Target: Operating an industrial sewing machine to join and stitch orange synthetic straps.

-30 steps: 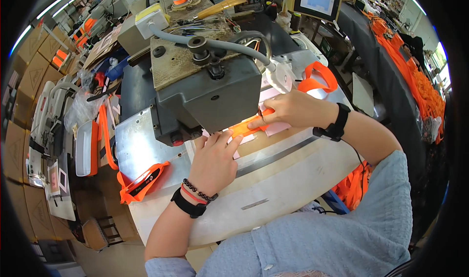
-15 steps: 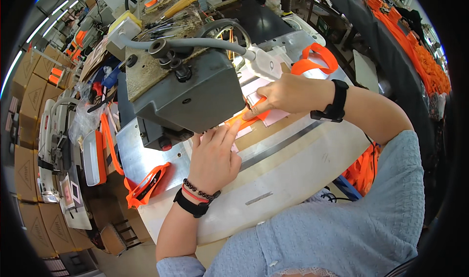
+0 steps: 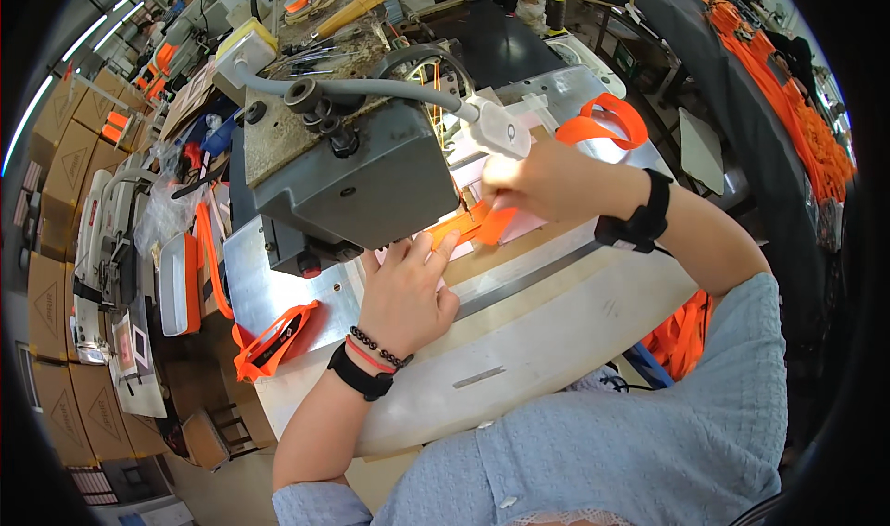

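**Workshop table [image 3: 547,359] with an orange strap [image 3: 493,228] beside a dark machine head [image 3: 362,188]**

The orange strap lies flat on pale pink pieces [image 3: 526,222], just beside the near lower edge of the machine head, and its right-hand part is turned over as a short flap toward the near side. The left hand [image 3: 403,294] rests palm down at the strap's left end, its fingers stretched forward and slightly spread, index fingertip against the strap, thumb apart from the rest. Over the flap is the right hand [image 3: 547,183], fingers curled downward; it is blurred, so I cannot tell whether they pinch the strap or only sit above it.

Each wrist wears a black band, and the left one also has a dark beaded bracelet [image 3: 377,343] and a thin red cord. Just behind the right hand is a white lamp [image 3: 501,129] on a grey bending neck, and beyond that hand an orange loop [image 3: 579,130] lies curled on the table. At the table's left edge hangs an orange lanyard [image 3: 248,364] with a black part. A yellow handle [image 3: 362,5] and thin metal tools rest on top of the machine.

Farther left are a white and orange tray [image 3: 173,285] and stacked cardboard boxes [image 3: 65,331]. On the right, more orange straps [image 3: 681,336] are heaped below the table, and a long orange pile [image 3: 788,127] runs along a black-covered bench [image 3: 718,109].
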`<state>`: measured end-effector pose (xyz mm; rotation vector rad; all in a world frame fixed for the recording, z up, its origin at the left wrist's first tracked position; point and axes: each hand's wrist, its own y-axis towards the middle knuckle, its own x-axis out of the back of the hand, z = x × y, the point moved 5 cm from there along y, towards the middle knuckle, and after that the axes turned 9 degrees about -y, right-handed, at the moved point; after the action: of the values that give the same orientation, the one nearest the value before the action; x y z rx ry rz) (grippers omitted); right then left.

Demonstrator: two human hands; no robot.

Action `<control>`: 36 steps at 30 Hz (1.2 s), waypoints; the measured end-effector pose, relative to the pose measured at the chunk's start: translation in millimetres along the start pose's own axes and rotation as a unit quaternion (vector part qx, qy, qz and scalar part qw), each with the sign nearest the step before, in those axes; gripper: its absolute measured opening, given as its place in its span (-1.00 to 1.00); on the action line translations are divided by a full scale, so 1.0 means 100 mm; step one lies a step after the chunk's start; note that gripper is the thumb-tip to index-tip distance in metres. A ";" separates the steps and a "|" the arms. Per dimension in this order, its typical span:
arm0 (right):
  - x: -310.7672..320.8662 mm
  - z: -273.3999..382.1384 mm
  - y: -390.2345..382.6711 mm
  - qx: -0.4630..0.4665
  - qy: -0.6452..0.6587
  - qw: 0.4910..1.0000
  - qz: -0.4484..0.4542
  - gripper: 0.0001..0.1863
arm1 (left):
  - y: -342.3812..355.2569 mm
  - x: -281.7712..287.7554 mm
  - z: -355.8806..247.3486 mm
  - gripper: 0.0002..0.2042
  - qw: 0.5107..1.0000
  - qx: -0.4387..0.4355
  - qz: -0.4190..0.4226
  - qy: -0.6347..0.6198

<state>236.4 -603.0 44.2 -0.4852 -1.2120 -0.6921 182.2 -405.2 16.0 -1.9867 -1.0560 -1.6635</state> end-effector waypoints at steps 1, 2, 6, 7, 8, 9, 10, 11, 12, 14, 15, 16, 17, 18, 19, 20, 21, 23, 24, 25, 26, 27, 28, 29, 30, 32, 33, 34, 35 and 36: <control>-0.02 0.09 0.01 0.028 0.020 0.999 -0.010 -0.89 | 0.00 -0.01 0.01 -0.52 1.000 0.003 0.007 0.000; -0.06 0.14 0.04 0.017 0.043 0.999 -0.026 -0.89 | 0.00 -0.01 0.02 -0.56 1.000 0.005 0.014 0.001; -0.37 0.12 0.23 -0.036 0.084 0.995 -0.031 -0.86 | 0.00 -0.03 0.03 -0.66 0.999 0.011 0.031 0.009; -0.41 0.14 0.27 -0.043 0.062 0.997 -0.032 -0.87 | 0.00 -0.03 0.03 -0.66 1.000 0.005 0.018 0.013; -0.43 0.15 0.30 -0.049 0.040 0.997 -0.032 -0.87 | 0.00 -0.03 0.03 -0.66 1.000 0.000 0.005 0.017; -0.43 0.15 0.33 -0.076 0.043 0.996 -0.017 -0.88 | -0.01 -0.02 0.02 -0.66 1.000 -0.006 -0.007 0.020; -0.41 0.17 0.36 -0.102 0.046 0.994 -0.002 -0.88 | -0.02 -0.02 0.02 -0.63 1.000 -0.008 -0.015 0.016; -0.39 0.18 0.37 -0.127 0.048 0.991 0.013 -0.87 | -0.02 -0.01 0.02 -0.61 1.000 -0.010 -0.023 0.013; -0.38 0.17 0.36 -0.158 0.104 0.981 0.028 -0.86 | -0.02 -0.01 0.02 -0.58 0.999 -0.013 -0.031 0.009; -0.39 0.13 0.33 -0.219 0.214 0.950 0.056 -0.81 | -0.02 -0.01 0.02 -0.53 1.000 -0.002 -0.013 0.000; -0.41 0.12 0.34 -0.210 0.207 0.955 0.037 -0.79 | -0.02 -0.01 0.03 -0.51 1.000 0.003 -0.001 -0.005; -0.47 0.09 0.35 -0.202 0.201 0.958 0.018 -0.78 | -0.02 -0.01 0.02 -0.50 1.000 -0.001 -0.006 -0.002; -0.49 0.07 0.36 -0.194 0.194 0.962 -0.002 -0.76 | -0.01 0.00 0.02 -0.49 1.000 -0.005 -0.011 0.001; -0.50 0.07 0.37 -0.198 0.203 0.959 0.000 -0.75 | -0.01 0.00 0.02 -0.49 1.000 -0.011 -0.015 0.004; -0.50 0.08 0.37 -0.203 0.211 0.956 0.002 -0.73 | -0.02 0.01 0.02 -0.48 1.000 -0.012 -0.012 0.005; -0.51 0.07 0.37 -0.207 0.220 0.953 0.004 -0.72 | -0.03 0.01 0.03 -0.48 1.000 -0.014 -0.010 0.006; -0.52 0.07 0.38 -0.206 0.218 0.954 0.006 -0.72 | -0.03 0.01 0.03 -0.48 1.000 -0.014 -0.009 0.007; -0.55 0.05 0.39 -0.205 0.216 0.955 0.010 -0.70 | -0.04 0.00 0.04 -0.47 1.000 -0.017 -0.003 0.014; -0.56 0.05 0.40 -0.204 0.208 0.956 0.010 -0.69 | -0.05 0.00 0.05 -0.47 1.000 -0.017 0.000 0.018; -0.55 0.06 0.40 -0.204 0.201 0.958 0.010 -0.69 | -0.06 0.00 0.06 -0.46 1.000 -0.010 0.013 0.002; -0.55 0.07 0.41 -0.203 0.193 0.960 0.010 -0.68 | -0.07 0.00 0.08 -0.45 1.000 -0.003 0.026 -0.015; -0.55 0.06 0.41 -0.210 0.192 0.959 0.016 -0.67 | -0.08 0.00 0.10 -0.44 0.999 0.002 0.039 -0.031; -0.55 0.06 0.41 -0.217 0.190 0.957 0.023 -0.67 | -0.09 0.02 0.11 -0.45 0.999 -0.007 0.037 -0.030; -0.54 0.06 0.41 -0.223 0.189 0.956 0.030 -0.67 | -0.11 0.04 0.12 -0.45 0.999 -0.016 0.034 -0.028; -0.54 0.06 0.42 -0.225 0.181 0.956 0.043 -0.68 | -0.12 0.06 0.12 -0.45 0.999 -0.026 0.030 -0.027; -0.53 0.05 0.44 -0.230 0.167 0.957 0.067 -0.66 | -0.14 0.07 0.14 -0.44 0.999 -0.029 0.030 -0.028; -0.53 0.05 0.45 -0.221 0.159 0.960 0.061 -0.65 | -0.14 0.08 0.14 -0.43 0.999 -0.031 0.030 -0.028; -0.53 0.05 0.46 -0.213 0.151 0.964 0.055 -0.64 | -0.15 0.08 0.14 -0.43 0.999 -0.029 0.031 -0.029; -0.52 0.05 0.46 -0.205 0.144 0.967 0.049 -0.63 | -0.15 0.08 0.14 -0.43 0.999 -0.026 0.032 -0.030; -0.51 0.06 0.46 -0.213 0.132 0.966 0.058 -0.64 | -0.15 0.07 0.14 -0.42 0.999 -0.024 0.034 -0.032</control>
<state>255.1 -554.9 -1.8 -0.7881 -0.7763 -0.8900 181.3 -383.0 16.2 -2.0955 -0.9675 -1.6145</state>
